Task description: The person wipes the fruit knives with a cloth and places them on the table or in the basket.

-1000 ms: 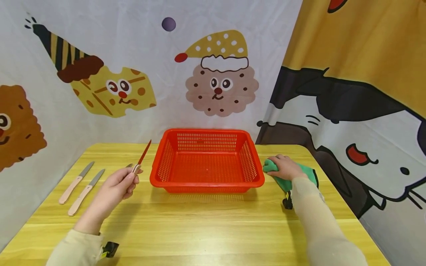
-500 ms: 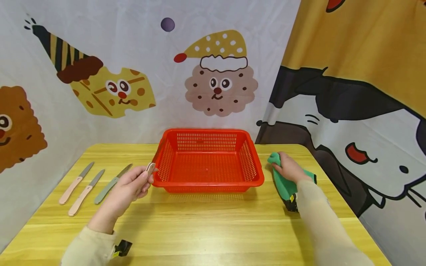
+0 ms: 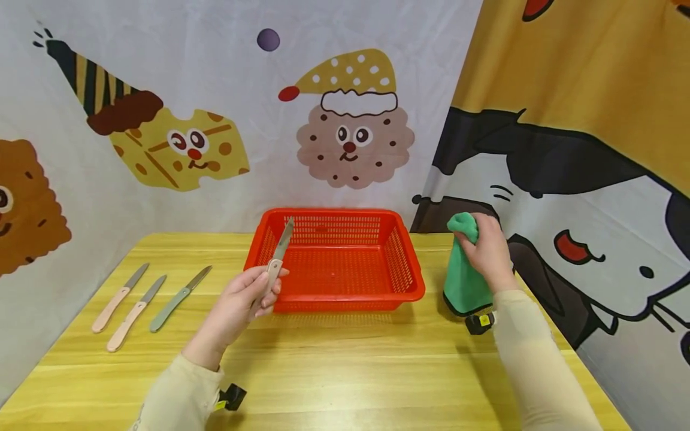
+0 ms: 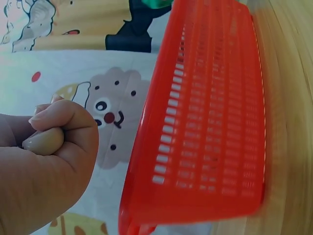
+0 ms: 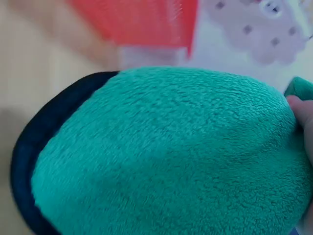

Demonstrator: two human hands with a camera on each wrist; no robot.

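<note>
My left hand [image 3: 242, 302] grips the pale pink handle of a knife [image 3: 283, 242], its blade tilted upward in front of the basket's left part. In the left wrist view the fingers curl round the handle's end [image 4: 45, 142]; the blade is hidden there. Off the basket's right side, my right hand [image 3: 487, 251] pinches a green cloth [image 3: 465, 275] with a dark edge, and the cloth hangs down toward the table. That cloth fills most of the right wrist view. Between the hands stands a red plastic basket [image 3: 345, 297] with slotted walls; no items show inside it.
On the table's left side lie two knives with pale pink handles, the outer knife [image 3: 120, 298] and the inner knife [image 3: 136, 314], and a green-handled knife [image 3: 180, 299]. A patterned curtain [image 3: 215, 54] hangs behind the wooden table [image 3: 345, 371].
My left hand has carried the knife rightward from the table's left side to the basket's front. My right hand has lifted the cloth, which now hangs from its fingers.
</note>
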